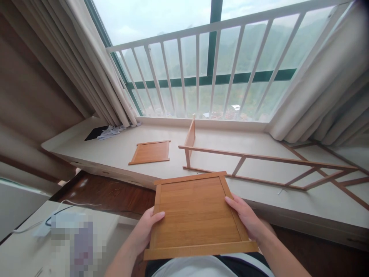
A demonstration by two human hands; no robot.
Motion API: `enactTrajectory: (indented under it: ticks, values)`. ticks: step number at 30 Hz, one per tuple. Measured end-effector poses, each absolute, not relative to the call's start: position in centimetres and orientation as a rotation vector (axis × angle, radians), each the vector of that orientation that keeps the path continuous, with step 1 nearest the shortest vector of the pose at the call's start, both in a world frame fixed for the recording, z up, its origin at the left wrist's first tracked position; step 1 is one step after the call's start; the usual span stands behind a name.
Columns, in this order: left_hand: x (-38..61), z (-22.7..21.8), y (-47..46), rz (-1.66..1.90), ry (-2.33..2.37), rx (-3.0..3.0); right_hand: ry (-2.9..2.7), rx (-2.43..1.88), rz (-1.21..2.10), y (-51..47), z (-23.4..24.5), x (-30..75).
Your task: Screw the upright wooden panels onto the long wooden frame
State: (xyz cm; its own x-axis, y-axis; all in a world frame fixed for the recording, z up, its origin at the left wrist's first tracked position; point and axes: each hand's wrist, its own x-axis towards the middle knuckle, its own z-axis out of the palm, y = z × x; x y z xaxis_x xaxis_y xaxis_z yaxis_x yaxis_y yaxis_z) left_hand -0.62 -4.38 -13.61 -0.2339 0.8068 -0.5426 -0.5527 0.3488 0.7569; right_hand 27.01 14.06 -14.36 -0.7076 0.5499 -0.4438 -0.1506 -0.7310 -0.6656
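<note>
A square wooden shelf panel, with raised strips along its edges, is held flat in front of my body. My left hand grips its left edge, thumb on top. On the opposite edge my right hand has its thumb over the top too; the fingers of both hands are mostly hidden below. Beyond it, a similar wooden panel lies on the white window ledge. A wooden frame with crossbars rests on its side to the right, with a panel standing upright at its left end.
White railing bars run across the window behind the ledge. Curtains hang at both sides. Crumpled white material lies by the left curtain. At lower left, cables and blurred items are on a pale surface.
</note>
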Motion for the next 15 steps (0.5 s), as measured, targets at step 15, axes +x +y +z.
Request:
enactTrajectory:
  ticks: [15]
  values:
    - [-0.2, -11.8, -0.1, 1.185, 1.240, 0.373, -0.842, -1.059, 2.217, 14.2, -13.7, 30.0]
